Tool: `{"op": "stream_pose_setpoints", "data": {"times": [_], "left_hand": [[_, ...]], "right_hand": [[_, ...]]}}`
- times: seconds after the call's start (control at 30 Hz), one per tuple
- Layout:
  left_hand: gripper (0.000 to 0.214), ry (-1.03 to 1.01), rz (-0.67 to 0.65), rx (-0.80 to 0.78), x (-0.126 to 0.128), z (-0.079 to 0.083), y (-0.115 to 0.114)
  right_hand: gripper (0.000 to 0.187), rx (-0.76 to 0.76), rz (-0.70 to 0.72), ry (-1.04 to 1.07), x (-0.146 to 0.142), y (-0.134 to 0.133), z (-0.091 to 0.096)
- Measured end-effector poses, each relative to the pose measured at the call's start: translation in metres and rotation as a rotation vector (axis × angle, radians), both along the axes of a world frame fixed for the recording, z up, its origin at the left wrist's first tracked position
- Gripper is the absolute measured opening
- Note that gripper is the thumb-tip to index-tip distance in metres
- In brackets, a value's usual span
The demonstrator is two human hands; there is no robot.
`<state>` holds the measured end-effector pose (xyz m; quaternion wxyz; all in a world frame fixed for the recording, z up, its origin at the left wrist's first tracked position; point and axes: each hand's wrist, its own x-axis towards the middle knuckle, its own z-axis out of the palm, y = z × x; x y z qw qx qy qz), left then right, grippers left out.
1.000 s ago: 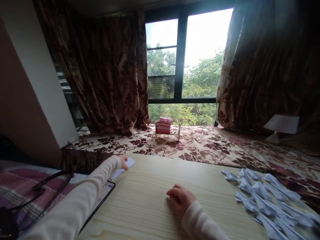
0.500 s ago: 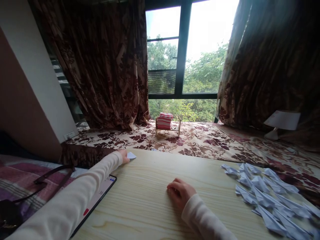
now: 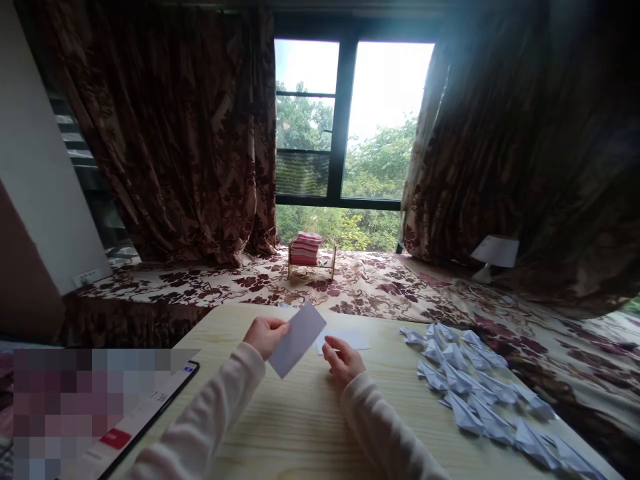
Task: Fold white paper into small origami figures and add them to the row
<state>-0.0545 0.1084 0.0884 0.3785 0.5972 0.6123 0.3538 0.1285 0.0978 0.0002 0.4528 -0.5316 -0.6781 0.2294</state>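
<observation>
My left hand [image 3: 264, 333] pinches one corner of a small white paper sheet [image 3: 299, 339] and holds it tilted above the light wooden table [image 3: 280, 420]. My right hand [image 3: 343, 360] hovers just right of the sheet, its fingers loosely curled and apart, with nothing in them. Another white paper [image 3: 350, 339] lies flat on the table right behind that hand. Both arms wear cream sleeves.
A pile of several folded white paper planes [image 3: 475, 390] covers the table's right side. A tablet [image 3: 145, 417] lies at the left edge. Behind the table are a floral bedspread [image 3: 380, 287], a small wooden rack with striped cloth [image 3: 309, 250], a lamp [image 3: 495, 257], curtains and a window.
My left hand has brought the paper sheet from the table's far left corner to the middle and raised it. My right hand has lifted off the table toward the sheet. The view shifted right.
</observation>
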Motion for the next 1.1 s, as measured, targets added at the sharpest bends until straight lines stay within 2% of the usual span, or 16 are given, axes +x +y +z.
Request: {"op": "stream_pose_setpoints", "data": {"times": [0.13, 0.23, 0.3, 0.37, 0.47, 0.53, 0.57, 0.67, 0.77, 0.93, 1.1], "left_hand": [[0.017, -0.230, 0.020, 0.035, 0.013, -0.021, -0.006], [0.018, -0.368, 0.053, 0.057, 0.010, -0.030, 0.001], [0.019, -0.443, 0.086, 0.055, 0.006, -0.035, 0.007], [0.021, -0.514, 0.137, 0.044, 0.001, -0.040, 0.012], [0.024, -0.619, 0.210, 0.024, -0.003, -0.048, 0.016], [0.027, -0.681, 0.220, 0.015, -0.003, -0.051, 0.013], [0.029, -0.708, 0.211, 0.009, -0.001, -0.051, 0.011], [0.031, -0.784, 0.135, -0.026, 0.009, -0.045, -0.003], [0.031, -0.859, 0.022, -0.087, 0.022, -0.035, -0.017], [0.033, -0.966, -0.111, -0.142, 0.029, -0.020, -0.030], [0.028, -1.057, -0.216, -0.213, 0.028, -0.015, -0.035]], "right_hand": [[0.037, -0.041, -0.127, -0.078, 0.026, 0.019, 0.015], [0.046, -0.118, -0.252, -0.166, 0.041, 0.035, 0.023], [0.049, -0.189, -0.296, -0.205, 0.038, 0.037, 0.022], [0.048, -0.233, -0.248, -0.231, 0.023, 0.028, 0.015], [0.044, -0.192, -0.041, -0.203, -0.006, 0.003, 0.006], [0.029, -0.141, 0.078, -0.076, -0.016, -0.009, 0.009], [0.026, -0.131, 0.074, -0.020, -0.017, -0.011, 0.012], [0.032, -0.142, 0.017, 0.181, -0.007, -0.005, 0.028], [0.030, -0.190, 0.059, 0.383, 0.001, 0.002, 0.039], [0.022, -0.265, 0.142, 0.655, -0.003, 0.000, 0.038], [0.022, -0.398, 0.207, 0.874, -0.007, -0.004, 0.038]]}}
